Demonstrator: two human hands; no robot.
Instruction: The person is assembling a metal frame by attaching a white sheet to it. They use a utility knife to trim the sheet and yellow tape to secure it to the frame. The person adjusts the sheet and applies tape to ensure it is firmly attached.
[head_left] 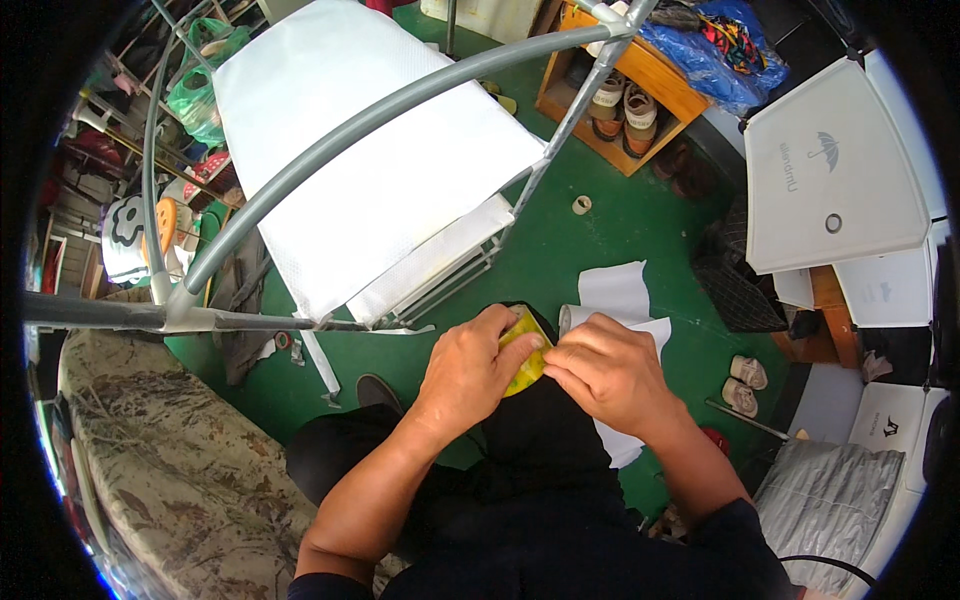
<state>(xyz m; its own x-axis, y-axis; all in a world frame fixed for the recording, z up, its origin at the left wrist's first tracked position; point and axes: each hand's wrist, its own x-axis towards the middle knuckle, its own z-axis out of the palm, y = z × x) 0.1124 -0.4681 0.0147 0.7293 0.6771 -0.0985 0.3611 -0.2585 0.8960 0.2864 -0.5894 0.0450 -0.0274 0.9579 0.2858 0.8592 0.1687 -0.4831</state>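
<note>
Over my lap, my left hand (475,365) is wrapped round a yellow roll of tape (524,378), its thumb across the near side. My right hand (605,375) is closed in a pinch at the roll's right edge. Whether a loose tape end lies between those fingertips is too small to make out. Beyond my right hand, a roll of white sheet (612,292) lies partly unrolled on the floor, and my hand hides some of it. Ahead to the left stands a grey tube frame (400,85) with white sheeting (370,150) over its shelf.
A camouflage-covered seat (170,460) is at my left. Shoes stand in a wooden cabinet (690,100) at the far right, and beige shoes (745,385) lie on the green floor (560,240). White boxes (840,170) line the right side. A small tape ring (582,205) lies ahead.
</note>
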